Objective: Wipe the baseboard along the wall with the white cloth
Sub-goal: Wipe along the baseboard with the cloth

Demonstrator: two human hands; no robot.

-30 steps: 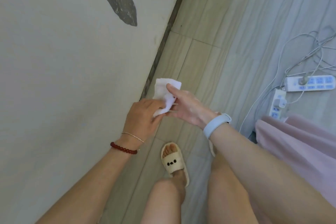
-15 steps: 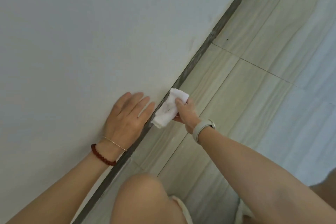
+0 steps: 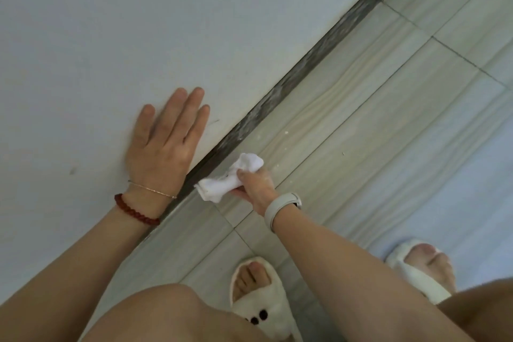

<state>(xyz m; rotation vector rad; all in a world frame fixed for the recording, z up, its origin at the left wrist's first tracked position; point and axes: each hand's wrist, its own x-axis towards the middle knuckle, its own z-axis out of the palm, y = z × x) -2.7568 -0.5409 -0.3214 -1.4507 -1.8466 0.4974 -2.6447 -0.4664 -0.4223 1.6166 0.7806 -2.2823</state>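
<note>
Head view: crouched at the wall's foot.
Grip: my right hand (image 3: 254,184) clutches the bunched white cloth (image 3: 230,177), its tip touching the baseboard (image 3: 302,66); my left hand (image 3: 166,141) lies flat on the wall (image 3: 138,22), grasping nothing.
Risk: I judge the loose wad could skid onto the floor tiles (image 3: 388,108), skipping dust.
Materials: soft crumpled cotton; dark, mottled, narrow strip; smooth matte paint.
</note>
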